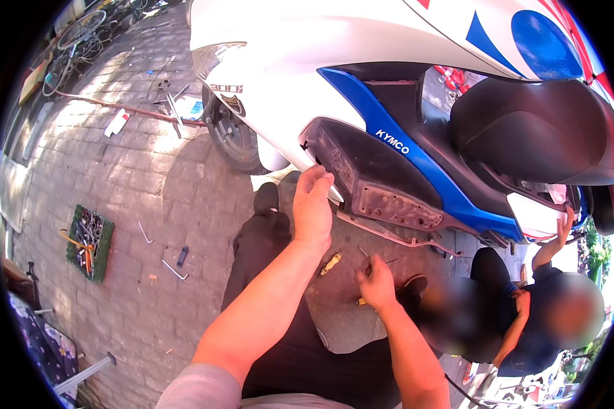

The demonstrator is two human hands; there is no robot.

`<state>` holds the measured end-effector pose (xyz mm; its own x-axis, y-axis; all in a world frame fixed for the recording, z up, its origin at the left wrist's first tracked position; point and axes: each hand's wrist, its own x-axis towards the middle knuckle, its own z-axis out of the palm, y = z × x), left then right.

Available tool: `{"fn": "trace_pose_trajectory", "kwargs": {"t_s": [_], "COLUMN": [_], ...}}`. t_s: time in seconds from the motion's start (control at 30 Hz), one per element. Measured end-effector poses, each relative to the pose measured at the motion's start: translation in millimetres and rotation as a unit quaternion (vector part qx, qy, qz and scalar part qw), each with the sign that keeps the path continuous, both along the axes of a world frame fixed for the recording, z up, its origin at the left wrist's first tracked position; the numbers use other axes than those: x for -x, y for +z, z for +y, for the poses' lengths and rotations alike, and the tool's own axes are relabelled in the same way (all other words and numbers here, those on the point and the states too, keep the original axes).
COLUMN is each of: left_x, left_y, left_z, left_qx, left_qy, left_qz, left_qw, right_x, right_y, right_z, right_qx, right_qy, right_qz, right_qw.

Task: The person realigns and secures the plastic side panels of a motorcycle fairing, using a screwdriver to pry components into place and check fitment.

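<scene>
A white and blue scooter point(280, 88) fills the upper part of the view. My left hand point(312, 208) reaches up to the lower end of its white side panel point(295, 151), thumb and fingers closed on the panel's edge beside the dark, dusty footboard section point(375, 170). Lower down and to the right, my right hand point(376, 281) is held over the ground with its fingers curled together; whatever sits between the fingertips is too small to name. A yellow-handled screwdriver point(331, 264) lies on the ground between my hands. Another yellow handle point(361, 300) shows just below my right hand, partly hidden.
At the right a co-worker point(539, 320) crouches, one hand on the scooter's rear. A green tray of tools point(104, 245) stands on the paving at left, near bent hex keys point(174, 270). More tools point(172, 105) lie by the front wheel point(232, 133). A bicycle point(78, 41) leans far left.
</scene>
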<state>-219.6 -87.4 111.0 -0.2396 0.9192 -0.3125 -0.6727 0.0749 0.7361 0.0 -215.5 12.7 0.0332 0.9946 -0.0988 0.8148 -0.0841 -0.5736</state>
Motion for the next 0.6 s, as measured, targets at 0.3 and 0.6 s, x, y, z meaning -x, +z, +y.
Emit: {"fn": "trace_pose_trajectory", "kwargs": {"t_s": [0.3,0.6], "left_x": [-6.5,-21.4], "left_y": [-52.1,-67.0], "left_z": [12.4,7.6], "left_qx": [-0.067,-0.063], "left_qy": [0.043,0.109], "left_qz": [0.110,0.238], "left_qw": [0.991,0.963], "right_x": [101.9,63.0], "right_y": [43.8,-25.0], "right_z": [192.0,212.5], "right_qx": [-0.198,-0.031], "right_qy": [0.097,0.150], "right_qz": [-0.175,0.053], "right_qw": [0.960,0.987]}}
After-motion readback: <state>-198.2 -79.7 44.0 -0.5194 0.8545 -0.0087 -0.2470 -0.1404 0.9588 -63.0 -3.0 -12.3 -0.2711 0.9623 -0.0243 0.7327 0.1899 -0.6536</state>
